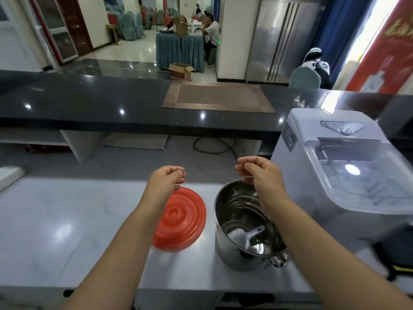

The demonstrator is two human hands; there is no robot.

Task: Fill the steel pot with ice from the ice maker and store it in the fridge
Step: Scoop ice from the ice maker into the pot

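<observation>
Stainless steel, round and deep, the open pot (237, 209) stands on the pale glossy counter (67, 220), just left of the white boxy ice maker (312, 157). Its flat, ribbed red plastic lid (181, 218) lies on the counter close to its left side. A white plastic scoop (245, 237) rests inside on the bottom, and no ice shows yet.

The left hand (166, 180) hangs over the far edge of the red lid with fingers curled in. Whether a fingertip touches the rim cannot be told. The right hand (259, 173) is above the pot's far rim, thumb and forefinger drawn together. Whether they pinch anything is unclear.

Filling looks about to begin. To do it well, the person would probably take the scoop out by its handle first, then raise the ice maker's clear hinged cover (366, 175), which is down. Keeping the pot tight beside the machine shortens each carry, so fewer cubes should drop on the slick counter. Level scoopfuls tipped low into the pot should also limit bouncing.
</observation>
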